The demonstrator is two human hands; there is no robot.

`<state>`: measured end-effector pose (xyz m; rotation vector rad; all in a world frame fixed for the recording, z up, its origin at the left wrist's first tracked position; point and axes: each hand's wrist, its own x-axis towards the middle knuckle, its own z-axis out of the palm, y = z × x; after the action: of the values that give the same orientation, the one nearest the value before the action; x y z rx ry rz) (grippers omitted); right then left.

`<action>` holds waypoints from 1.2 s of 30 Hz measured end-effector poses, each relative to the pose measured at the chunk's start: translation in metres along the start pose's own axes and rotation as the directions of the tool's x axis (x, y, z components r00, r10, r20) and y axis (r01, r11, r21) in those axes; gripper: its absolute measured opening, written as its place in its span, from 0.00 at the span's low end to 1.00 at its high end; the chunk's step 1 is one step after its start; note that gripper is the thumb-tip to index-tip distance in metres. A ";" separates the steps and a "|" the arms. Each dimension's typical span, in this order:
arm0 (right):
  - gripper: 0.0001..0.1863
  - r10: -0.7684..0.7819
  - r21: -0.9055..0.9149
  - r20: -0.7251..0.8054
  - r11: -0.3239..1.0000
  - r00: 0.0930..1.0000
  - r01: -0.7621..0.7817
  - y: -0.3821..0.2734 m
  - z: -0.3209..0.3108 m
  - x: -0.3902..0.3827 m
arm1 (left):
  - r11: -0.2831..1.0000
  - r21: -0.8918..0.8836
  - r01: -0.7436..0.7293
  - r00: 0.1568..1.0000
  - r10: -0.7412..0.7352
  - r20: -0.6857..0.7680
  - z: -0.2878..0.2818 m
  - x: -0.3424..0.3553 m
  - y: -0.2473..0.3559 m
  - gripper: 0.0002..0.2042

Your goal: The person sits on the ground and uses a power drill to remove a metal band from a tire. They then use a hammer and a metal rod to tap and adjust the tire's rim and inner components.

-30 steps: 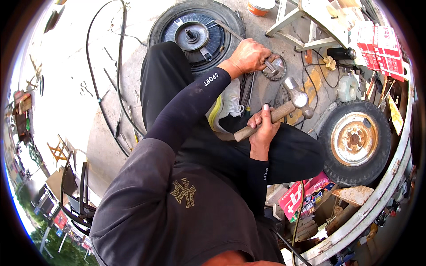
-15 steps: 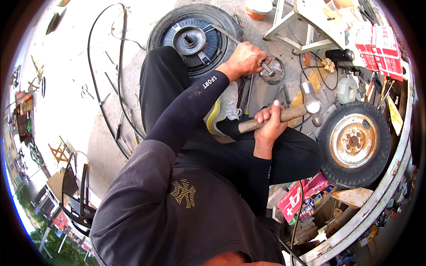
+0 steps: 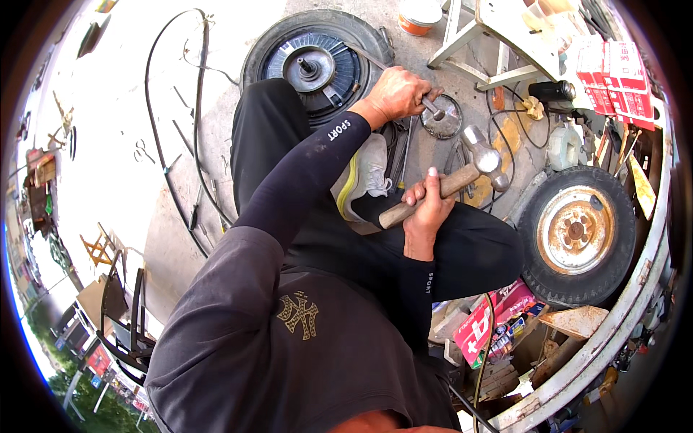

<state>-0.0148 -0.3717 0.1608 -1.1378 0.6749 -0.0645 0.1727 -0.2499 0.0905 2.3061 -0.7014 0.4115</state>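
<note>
My left hand (image 3: pixel 398 94) is closed around a metal pry bar (image 3: pixel 367 53). The bar's far end lies against the rim area of a wheel with a dark hub motor (image 3: pixel 333 66); its near end (image 3: pixel 434 110) sticks out past my fingers. In my right hand (image 3: pixel 427 211) is a ball-peen hammer (image 3: pixel 462 180), gripped by its wooden handle with the thumb along it. The hammer's head (image 3: pixel 485 159) is below and to the right of the bar's near end, apart from it. A round metal cover (image 3: pixel 442 123) lies on the ground beside the bar.
To the right lies a small tyre on a rusty rim (image 3: pixel 575 229). A pale metal stand (image 3: pixel 498 43) and red-and-white boxes (image 3: pixel 617 79) are at the far right. Black cable (image 3: pixel 150 108) loops over the ground at left. Several tools lie near my shoe (image 3: pixel 369 173).
My right hand and the hammer have moved left, with the hammer's head a little nearer the bar's near end. My left hand has stayed almost in place on the bar.
</note>
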 end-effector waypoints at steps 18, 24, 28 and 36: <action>0.18 -0.048 0.137 0.007 0.990 0.999 0.046 -0.041 -0.009 0.011 | 0.996 0.000 -0.090 0.982 0.089 0.169 0.004 -0.011 -0.001 0.17; 0.18 -0.038 0.041 0.063 0.999 0.997 0.036 -0.034 -0.002 0.009 | 1.000 0.015 -0.012 0.989 0.010 0.150 0.003 0.001 0.003 0.17; 0.18 -0.014 -0.019 0.025 1.000 1.000 0.014 -0.046 0.012 0.004 | 0.995 0.066 0.070 0.982 -0.080 0.171 0.001 0.017 0.010 0.16; 0.18 0.314 -0.220 0.150 0.935 0.937 -0.278 -0.052 0.025 0.032 | 0.994 0.095 0.054 0.988 -0.067 0.138 0.019 0.014 -0.003 0.09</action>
<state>0.0389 -0.3868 0.1963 -1.2005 0.6920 0.3690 0.1876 -0.2660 0.0819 2.4547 -0.6910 0.2594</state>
